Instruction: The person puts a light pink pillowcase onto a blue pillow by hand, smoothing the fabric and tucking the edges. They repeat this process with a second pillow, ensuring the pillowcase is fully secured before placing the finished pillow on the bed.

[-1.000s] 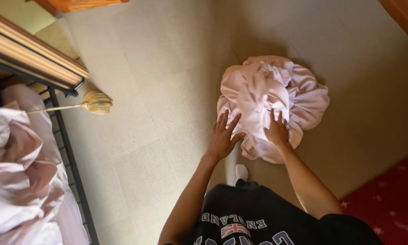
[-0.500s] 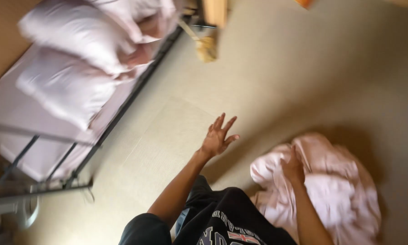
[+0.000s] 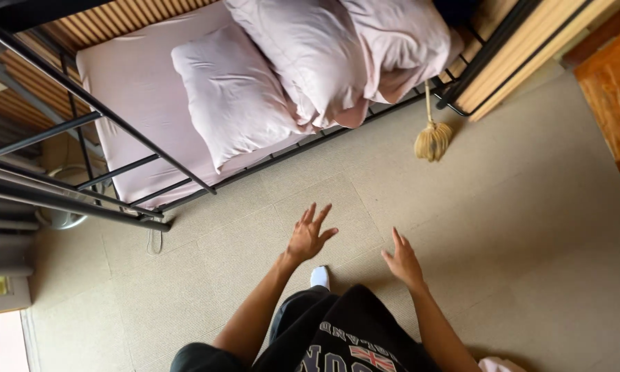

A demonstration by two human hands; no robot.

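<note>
Empty hands (image 3: 308, 235) above pale carpet (image 3: 516, 234)

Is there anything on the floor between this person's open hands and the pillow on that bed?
Nothing visible. Left hand and right hand are open and empty above bare floor; only the black bed frame edge lies before the pillow. The broom is off right.

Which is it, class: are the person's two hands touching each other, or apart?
Apart. The head view shows the left hand and the right hand both open with fingers spread, and a clear strip of beige floor between them.
</note>
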